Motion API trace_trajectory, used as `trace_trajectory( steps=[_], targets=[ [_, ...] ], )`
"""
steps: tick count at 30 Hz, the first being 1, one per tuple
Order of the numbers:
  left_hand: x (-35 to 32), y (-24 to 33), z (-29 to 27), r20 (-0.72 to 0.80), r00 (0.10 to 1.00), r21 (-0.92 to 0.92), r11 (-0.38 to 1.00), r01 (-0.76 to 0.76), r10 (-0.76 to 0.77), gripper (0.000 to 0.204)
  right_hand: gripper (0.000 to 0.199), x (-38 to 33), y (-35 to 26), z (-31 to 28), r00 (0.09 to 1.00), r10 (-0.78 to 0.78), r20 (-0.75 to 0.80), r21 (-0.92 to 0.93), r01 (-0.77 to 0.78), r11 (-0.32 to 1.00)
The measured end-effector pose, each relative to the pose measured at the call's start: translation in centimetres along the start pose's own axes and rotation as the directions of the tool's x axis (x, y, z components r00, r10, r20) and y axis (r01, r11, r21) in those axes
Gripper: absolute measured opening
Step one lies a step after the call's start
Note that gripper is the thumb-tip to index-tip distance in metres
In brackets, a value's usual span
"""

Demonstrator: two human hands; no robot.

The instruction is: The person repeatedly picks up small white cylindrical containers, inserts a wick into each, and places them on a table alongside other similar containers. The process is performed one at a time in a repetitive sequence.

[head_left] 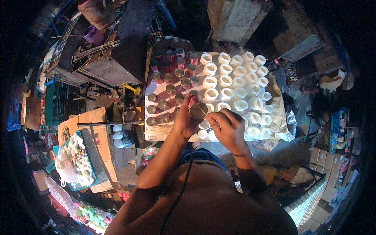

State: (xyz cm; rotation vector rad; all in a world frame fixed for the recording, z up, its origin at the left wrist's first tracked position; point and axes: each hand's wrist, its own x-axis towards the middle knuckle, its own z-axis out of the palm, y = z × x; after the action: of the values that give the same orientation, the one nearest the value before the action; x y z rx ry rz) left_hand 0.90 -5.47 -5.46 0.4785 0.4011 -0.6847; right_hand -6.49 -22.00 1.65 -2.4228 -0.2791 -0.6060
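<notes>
My left hand (185,118) is wrapped round a tin can (198,111) with a red outside, its open mouth tipped toward me. At the can's rim, my right hand (228,127) pinches a thin pale strand or stick (207,115); which of the two I cannot tell. Both hands are above the near edge of a table (158,135). Several similar red cans (170,89) stand upright in loose rows on its left half. Rows of white open-topped, cup-like pieces (225,81) fill the right half, some close beside my right hand.
A dark cabinet-like block (133,43) rises at the far left, near a yellow tool (132,89). On cardboard at the left lies a green tray (93,172) of white pieces. Crumpled brown paper (277,107) covers the table's right end. Stacked boxes (327,160) stand at the right.
</notes>
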Motion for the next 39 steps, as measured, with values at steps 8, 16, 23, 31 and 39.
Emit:
trace_trajectory(
  steps=[8, 16, 23, 31, 39],
  targets=[
    [-0.6, -1.1, 0.1, -0.041, 0.999, 0.058, 0.998, -0.005, 0.007, 0.044, 0.012, 0.2, -1.1, -0.8, 1.0, 0.022, 0.02, 0.123, -0.024, 0.992],
    [-0.6, -1.5, -1.7, -0.067, 0.998, 0.018, 1.0, 0.017, -0.016, 0.042, 0.011, -0.5, -1.1, 0.1, 0.999, -0.017, 0.03, 0.102, 0.014, 0.995],
    [0.7, -1.2, -3.6, -0.054, 0.998, -0.011, 1.0, 0.023, -0.024, 0.043, 0.014, -0.5, -2.8, 0.5, 0.995, 0.023, 0.094, 0.031, -0.026, 0.999],
    [1.0, -2.3, -4.8, -0.07, 0.994, 0.004, 0.996, 0.085, -0.084, 0.045, 0.018, -2.3, -3.4, 0.9, 0.997, 0.046, 0.07, -0.058, -0.042, 0.997],
    [-0.7, -2.7, -2.2, -0.122, 0.99, 0.086, 0.993, 0.078, -0.067, 0.029, 0.017, -4.1, -3.2, -0.1, 0.99, 0.092, 0.107, 0.007, -0.093, 0.996]
  ],
)
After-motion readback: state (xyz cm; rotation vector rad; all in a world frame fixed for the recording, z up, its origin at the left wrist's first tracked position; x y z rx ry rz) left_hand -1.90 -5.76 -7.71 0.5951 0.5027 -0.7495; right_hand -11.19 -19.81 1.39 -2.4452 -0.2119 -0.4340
